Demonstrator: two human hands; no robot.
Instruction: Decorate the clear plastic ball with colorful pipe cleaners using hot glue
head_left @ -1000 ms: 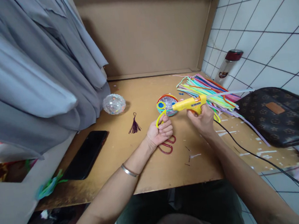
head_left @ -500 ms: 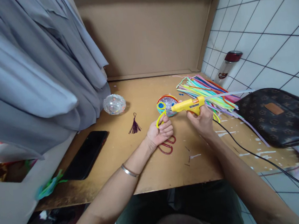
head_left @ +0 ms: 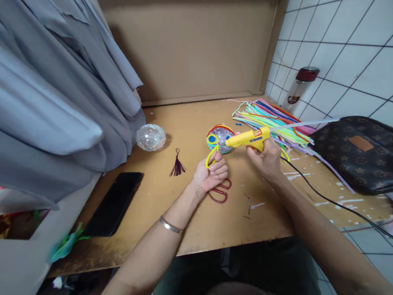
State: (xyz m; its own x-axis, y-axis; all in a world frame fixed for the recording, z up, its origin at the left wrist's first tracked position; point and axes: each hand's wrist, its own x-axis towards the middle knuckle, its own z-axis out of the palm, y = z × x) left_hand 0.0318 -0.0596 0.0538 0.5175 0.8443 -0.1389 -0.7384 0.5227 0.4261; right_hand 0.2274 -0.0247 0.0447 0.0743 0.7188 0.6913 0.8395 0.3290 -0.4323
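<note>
My left hand, palm up, pinches a yellow strip bent into a loop, its upper end by a blue and yellow round piece. Just behind lies a round clear ornament with coloured edging. My right hand is wrapped round a yellow glue gun, whose nozzle points left at the loop's top; a white glue stick comes out of its back. Under my left hand are red-handled scissors, their blades hidden. A dark tassel lies to the left, beyond it a clear ball.
A black phone lies at the left. Coloured pipe cleaners are piled at the back right, near a red-capped bottle and a brown bag. A black cable runs off right. Grey cloth hangs at the left.
</note>
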